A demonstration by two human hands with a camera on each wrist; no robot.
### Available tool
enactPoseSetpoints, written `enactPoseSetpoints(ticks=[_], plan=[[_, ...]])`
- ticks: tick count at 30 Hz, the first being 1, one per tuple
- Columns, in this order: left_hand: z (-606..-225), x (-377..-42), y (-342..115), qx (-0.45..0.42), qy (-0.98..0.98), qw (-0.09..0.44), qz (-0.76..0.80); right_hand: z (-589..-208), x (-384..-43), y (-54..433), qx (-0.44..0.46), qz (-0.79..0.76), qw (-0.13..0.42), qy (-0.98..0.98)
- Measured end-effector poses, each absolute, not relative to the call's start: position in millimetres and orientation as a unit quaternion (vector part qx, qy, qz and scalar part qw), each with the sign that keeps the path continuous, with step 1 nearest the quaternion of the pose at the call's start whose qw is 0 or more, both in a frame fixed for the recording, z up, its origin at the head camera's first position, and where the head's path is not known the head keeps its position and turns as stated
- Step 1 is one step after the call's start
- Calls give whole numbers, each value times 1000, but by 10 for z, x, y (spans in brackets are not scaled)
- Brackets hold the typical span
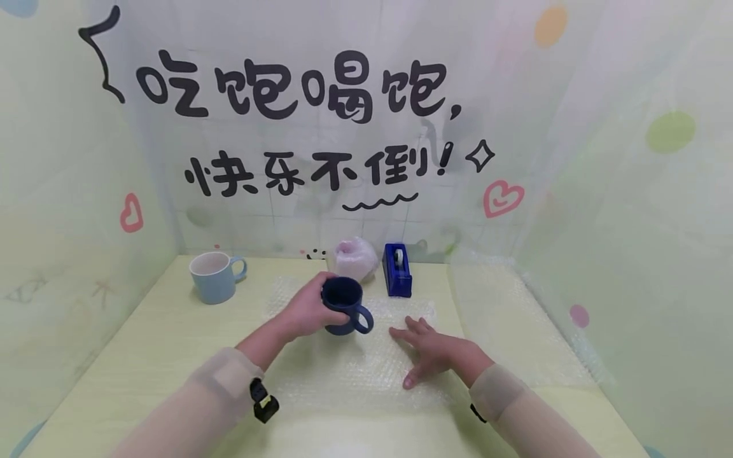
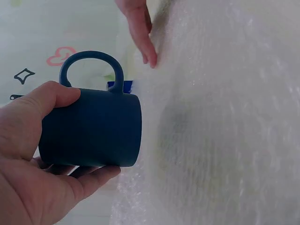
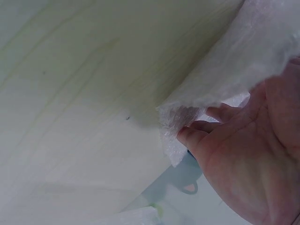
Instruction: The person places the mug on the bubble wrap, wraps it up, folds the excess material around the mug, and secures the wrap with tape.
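Observation:
A dark blue mug (image 1: 342, 312) is in my left hand (image 1: 309, 307), which grips its body with the handle pointing right in the head view. In the left wrist view the thumb lies on the mug (image 2: 93, 126) near the handle and the fingers pass beneath. The mug is held over a sheet of bubble wrap (image 1: 366, 375) spread on the table. My right hand (image 1: 432, 353), its fingers spread, rests at the right part of that sheet. In the right wrist view the fingertips touch the bubble wrap (image 3: 225, 77) near its lifted edge.
A light blue mug (image 1: 214, 283) stands at the back left of the table (image 1: 143, 356). A bubble-wrapped bundle (image 1: 356, 261) and a blue tape dispenser (image 1: 397, 270) sit at the back. More bubble wrap (image 1: 515, 324) lies along the right side. Printed curtains surround the table.

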State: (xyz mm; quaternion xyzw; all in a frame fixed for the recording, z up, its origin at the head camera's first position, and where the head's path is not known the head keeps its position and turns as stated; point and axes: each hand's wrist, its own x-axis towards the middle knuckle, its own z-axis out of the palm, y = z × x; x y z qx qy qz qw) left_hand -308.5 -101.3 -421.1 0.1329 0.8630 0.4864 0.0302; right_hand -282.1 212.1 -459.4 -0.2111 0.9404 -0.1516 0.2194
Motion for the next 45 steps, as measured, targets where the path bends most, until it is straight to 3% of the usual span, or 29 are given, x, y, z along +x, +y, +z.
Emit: enactPoseSetpoints(ticks=[13, 45], plan=[[-4585, -3083, -626, 131, 844, 47, 518, -4620, -2846, 2105, -211, -136, 212, 944], [-4747, -2943, -642, 123, 847, 5, 517, -4615, -2829, 2112, -211, -144, 212, 943]])
